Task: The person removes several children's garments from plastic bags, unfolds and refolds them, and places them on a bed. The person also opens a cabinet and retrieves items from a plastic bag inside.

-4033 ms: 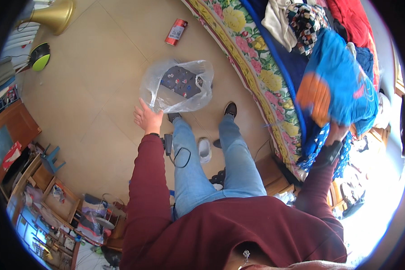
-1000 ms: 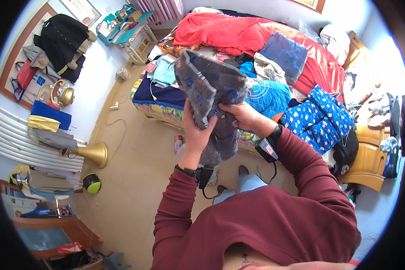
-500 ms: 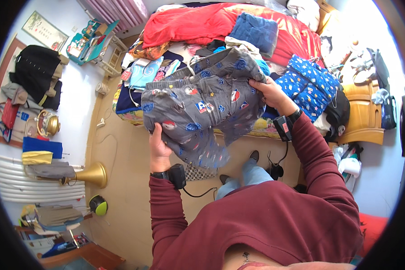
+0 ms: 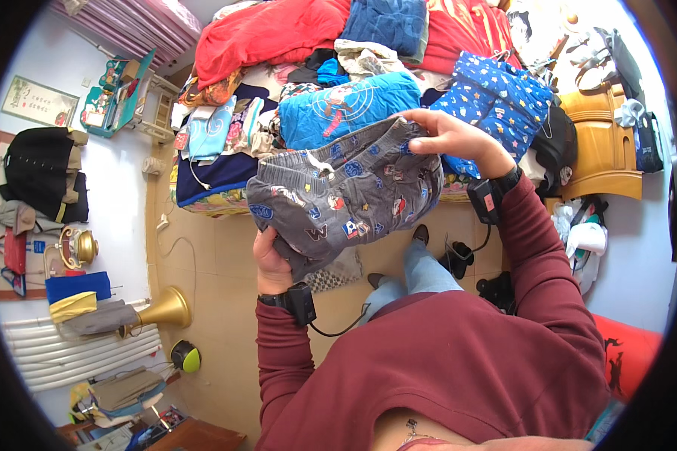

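Grey shorts (image 4: 368,199) with a colourful print, an elastic waistband and a white drawstring hang between my hands above the bed's near edge. My left hand (image 4: 271,263) is closed on their lower left side, the thumb on top and some fabric bunched beside the palm. At the upper right corner of the waistband, my right hand (image 4: 462,143) has the cloth between its thumb and outstretched fingers. Just beyond the shorts lies a folded bright blue garment (image 4: 353,105) with a printed figure. To the right, a dark blue star-print garment (image 4: 493,101) is spread on the bed.
The bed holds a red cover (image 4: 271,37), a folded navy cloth (image 4: 384,26) and a pile of small clothes. A wooden headboard (image 4: 598,143) stands at the right. A checkered mat (image 4: 335,279) lies by my feet. On the left is a gold horn-shaped object (image 4: 169,307).
The shorts' legs no longer hang loose and the bundle looks shorter. My right hand has moved slightly up, its fingers more stretched out. The view has shifted, exposing the bright blue garment.
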A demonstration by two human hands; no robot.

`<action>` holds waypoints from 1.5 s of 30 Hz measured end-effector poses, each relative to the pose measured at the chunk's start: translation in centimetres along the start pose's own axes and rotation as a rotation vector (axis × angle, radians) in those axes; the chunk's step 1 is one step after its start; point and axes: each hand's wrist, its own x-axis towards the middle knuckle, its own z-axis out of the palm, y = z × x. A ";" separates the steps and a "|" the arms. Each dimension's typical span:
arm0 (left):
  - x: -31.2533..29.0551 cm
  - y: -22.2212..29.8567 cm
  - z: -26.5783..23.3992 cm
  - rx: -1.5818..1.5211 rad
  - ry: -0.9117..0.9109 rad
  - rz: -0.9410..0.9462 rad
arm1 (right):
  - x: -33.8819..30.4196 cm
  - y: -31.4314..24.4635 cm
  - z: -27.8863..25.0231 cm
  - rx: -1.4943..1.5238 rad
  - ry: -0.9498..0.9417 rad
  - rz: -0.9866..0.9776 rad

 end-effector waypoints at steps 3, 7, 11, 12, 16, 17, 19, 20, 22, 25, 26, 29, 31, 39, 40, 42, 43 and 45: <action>0.6 -0.9 -0.1 -0.006 -0.045 -0.026 | 1.0 -0.8 0.3 -0.337 0.168 -0.041; 1.5 -1.5 0.2 -0.024 -0.096 -0.077 | 3.0 -0.3 2.1 -0.788 0.277 -0.524; 1.8 -1.7 1.2 -0.061 -0.018 -0.057 | 3.9 0.6 3.4 -0.372 -0.186 -0.277; 1.9 -1.7 1.4 -0.064 -0.056 -0.053 | 4.0 0.9 3.5 -0.349 -0.308 -0.171; 2.3 -1.1 1.6 0.016 0.008 -0.005 | 4.0 1.7 4.0 -0.366 -0.443 -0.094; 2.4 -1.1 1.6 0.051 0.038 0.011 | 3.9 1.9 4.0 -0.364 -0.371 -0.159; 2.7 -1.0 1.5 0.032 0.109 0.008 | 3.7 2.0 4.1 -0.448 -0.103 -0.257; 2.9 -1.1 1.4 0.027 0.160 0.014 | 3.6 2.0 4.2 -0.458 0.002 -0.275; 3.4 -1.6 1.4 -0.041 0.167 -0.011 | 3.3 1.9 4.3 -0.477 0.096 -0.440; 4.1 -2.9 1.9 -0.151 0.122 -0.050 | 2.8 1.9 4.8 -0.677 0.092 -0.563; 4.3 -3.3 2.2 -0.208 0.086 -0.041 | 2.6 2.0 5.0 -0.713 0.071 -0.603; 5.0 -4.1 3.1 -0.205 0.119 -0.030 | 2.3 2.5 5.3 -0.769 -0.010 -0.688; 5.3 -4.4 3.8 -0.195 0.131 -0.021 | 2.2 2.8 5.4 -0.750 -0.001 -0.762; 5.7 -4.7 4.7 -0.305 0.151 -0.059 | 1.3 3.0 5.4 -0.738 -0.032 -0.713; 5.6 -4.8 4.7 -0.284 0.158 -0.058 | 1.1 2.9 5.4 -0.747 -0.055 -0.687; 5.5 -4.9 4.6 -0.261 0.160 -0.055 | 0.7 2.8 5.4 -0.734 -0.054 -0.700; 5.4 -5.0 4.6 -0.258 0.157 -0.053 | 0.5 2.7 5.4 -0.727 -0.052 -0.706; 5.4 -5.0 4.5 -0.255 0.139 -0.052 | 0.2 2.7 5.4 -0.726 -0.057 -0.693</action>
